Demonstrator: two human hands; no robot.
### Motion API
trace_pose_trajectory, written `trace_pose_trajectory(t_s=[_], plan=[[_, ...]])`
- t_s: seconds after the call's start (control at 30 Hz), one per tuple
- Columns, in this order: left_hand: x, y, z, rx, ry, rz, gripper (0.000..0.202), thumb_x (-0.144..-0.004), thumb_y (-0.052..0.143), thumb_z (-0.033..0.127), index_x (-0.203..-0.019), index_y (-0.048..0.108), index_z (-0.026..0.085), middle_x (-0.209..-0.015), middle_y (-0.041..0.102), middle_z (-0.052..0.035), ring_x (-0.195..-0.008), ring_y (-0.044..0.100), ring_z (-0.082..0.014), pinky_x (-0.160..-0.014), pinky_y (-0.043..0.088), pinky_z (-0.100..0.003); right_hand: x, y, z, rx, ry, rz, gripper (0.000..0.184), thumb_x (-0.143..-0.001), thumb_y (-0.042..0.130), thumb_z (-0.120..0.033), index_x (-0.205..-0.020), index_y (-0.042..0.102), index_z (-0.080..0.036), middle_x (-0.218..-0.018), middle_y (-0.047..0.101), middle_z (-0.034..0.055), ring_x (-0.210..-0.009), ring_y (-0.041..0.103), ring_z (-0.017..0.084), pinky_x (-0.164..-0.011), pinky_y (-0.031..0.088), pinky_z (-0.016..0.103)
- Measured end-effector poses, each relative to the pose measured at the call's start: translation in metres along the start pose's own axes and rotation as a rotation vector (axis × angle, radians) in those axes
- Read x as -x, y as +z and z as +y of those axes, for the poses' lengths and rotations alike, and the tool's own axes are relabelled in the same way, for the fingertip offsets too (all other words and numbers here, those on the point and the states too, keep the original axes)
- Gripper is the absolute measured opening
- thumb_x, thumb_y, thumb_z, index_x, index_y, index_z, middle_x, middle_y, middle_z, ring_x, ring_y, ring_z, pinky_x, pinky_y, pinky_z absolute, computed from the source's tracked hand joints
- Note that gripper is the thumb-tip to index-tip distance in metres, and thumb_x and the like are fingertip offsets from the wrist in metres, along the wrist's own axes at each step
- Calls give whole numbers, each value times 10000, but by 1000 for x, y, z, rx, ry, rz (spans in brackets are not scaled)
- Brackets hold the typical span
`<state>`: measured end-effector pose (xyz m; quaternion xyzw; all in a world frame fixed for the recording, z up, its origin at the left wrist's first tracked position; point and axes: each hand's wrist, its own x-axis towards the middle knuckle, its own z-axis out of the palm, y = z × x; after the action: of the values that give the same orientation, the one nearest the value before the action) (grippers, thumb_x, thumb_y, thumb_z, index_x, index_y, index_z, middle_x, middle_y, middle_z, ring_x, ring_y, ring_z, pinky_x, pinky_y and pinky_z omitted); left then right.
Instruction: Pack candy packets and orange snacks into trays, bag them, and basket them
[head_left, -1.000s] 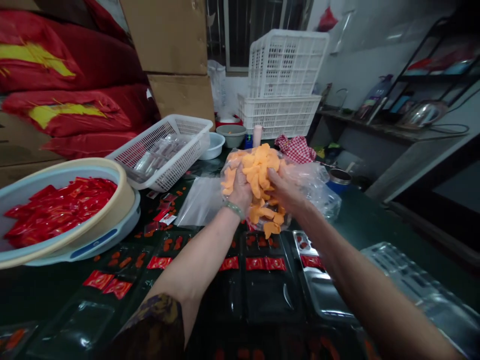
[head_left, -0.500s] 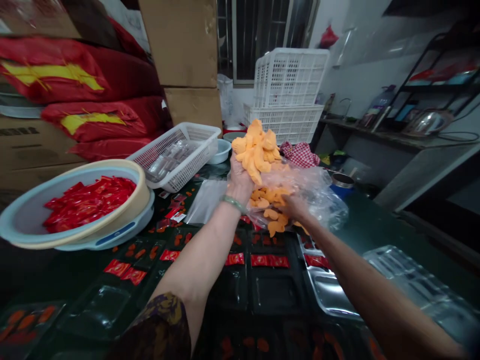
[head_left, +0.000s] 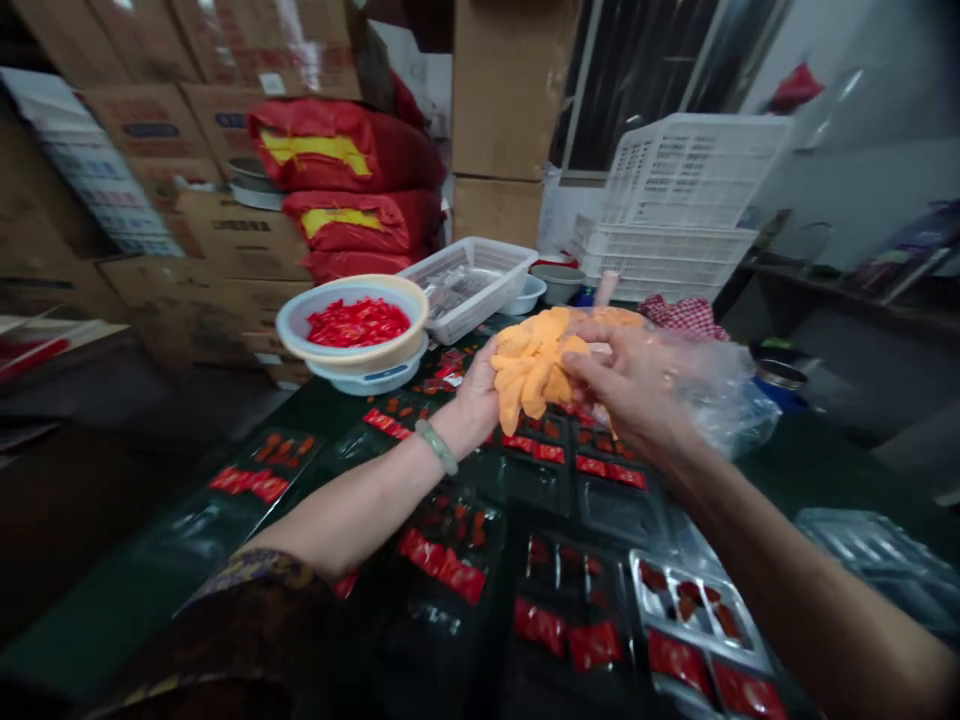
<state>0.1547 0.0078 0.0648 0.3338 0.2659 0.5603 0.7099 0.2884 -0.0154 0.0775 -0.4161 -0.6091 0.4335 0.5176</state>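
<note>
My left hand (head_left: 478, 396) cups a bunch of flat orange pieces (head_left: 534, 372) from the left, and a green bangle (head_left: 436, 447) sits on its wrist. My right hand (head_left: 628, 384) presses in from the right, its fingers over the same bunch. Behind that hand, a crumpled transparent plastic bag (head_left: 720, 385) hangs at the mouth of the bunch. Whether pieces remain inside the bag is hidden by my right hand and the plastic glare.
Black moulded trays (head_left: 559, 505) holding red sachets and orange bits cover the green table. To the left stands a pale bowl of red sachets (head_left: 357, 325), with a white basket (head_left: 469, 288) behind it. White crates (head_left: 675, 205), red sacks (head_left: 337, 150) and cardboard boxes (head_left: 240, 245) stand beyond.
The view has swung left and lower. My left hand has dropped from above the bag, and both hands now close together on the orange pieces.
</note>
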Motion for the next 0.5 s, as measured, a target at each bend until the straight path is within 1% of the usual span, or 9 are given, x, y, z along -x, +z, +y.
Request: trace_pose_trajectory(t_s=[0.07, 0.1, 0.17, 0.2, 0.27, 0.37, 0.43, 0.5], plan=[[35, -18, 11, 81, -23, -34, 411, -756, 522, 435, -1024, 586, 131, -926, 680, -99, -980, 615, -273, -858, 493, -438, 16, 21, 0, -149, 70, -121, 288, -639, 638, -319, -842, 453, -235, -513, 494, -74, -397, 441, 96, -354, 298, 207], [52, -27, 17, 93, -6, -16, 415, -746, 535, 435, -1024, 585, 131, -927, 682, -100, -974, 617, -276, -849, 497, -444, 26, 33, 0, -217, 101, -175, 257, -633, 631, -307, -804, 456, -230, -522, 499, -69, -410, 449, 92, -361, 306, 204], [87, -48, 25, 79, 53, 73, 413, -727, 563, 433, -1009, 591, 132, -913, 686, -103, -959, 622, -286, -826, 505, -452, 44, 57, -3, -321, 151, -243, 219, -627, 621, -287, -743, 446, -223, -539, 498, -63, -429, 453, 83, -377, 321, 201], [104, -58, 28, 66, 84, 124, 407, -718, 575, 429, -995, 596, 133, -900, 689, -105, -952, 625, -292, -814, 510, -455, 52, 70, -6, -352, 167, -257, 208, -625, 617, -274, -722, 441, -221, -539, 488, -64, -429, 448, 78, -379, 321, 199], [135, -79, 33, 51, 131, 207, 381, -699, 592, 416, -961, 609, 140, -875, 693, -105, -941, 629, -301, -794, 518, -459, 63, 94, -17, -385, 170, -248, 179, -625, 602, -243, -695, 439, -219, -526, 458, -70, -418, 427, 68, -378, 311, 195], [179, -113, 41, 74, 176, 267, 326, -691, 587, 390, -904, 624, 147, -854, 694, -106, -922, 637, -294, -783, 529, -435, 67, 121, -40, -386, 105, -183, 117, -664, 555, -207, -676, 440, -226, -518, 416, -77, -412, 400, 60, -396, 330, 195], [209, -135, 50, 110, 215, 290, 297, -706, 555, 376, -875, 630, 145, -825, 693, -105, -872, 648, -274, -752, 541, -402, 63, 135, -54, -349, 57, -151, 68, -706, 532, -190, -707, 480, -233, -541, 438, -73, -436, 430, 62, -433, 375, 200], [238, -157, 62, 143, 258, 306, 300, -729, 511, 365, -892, 634, 145, -802, 689, -101, -824, 655, -260, -702, 551, -378, 57, 149, -58, -300, 82, -181, 75, -710, 562, -162, -744, 544, -227, -574, 503, -59, -477, 492, 69, -460, 421, 201]])
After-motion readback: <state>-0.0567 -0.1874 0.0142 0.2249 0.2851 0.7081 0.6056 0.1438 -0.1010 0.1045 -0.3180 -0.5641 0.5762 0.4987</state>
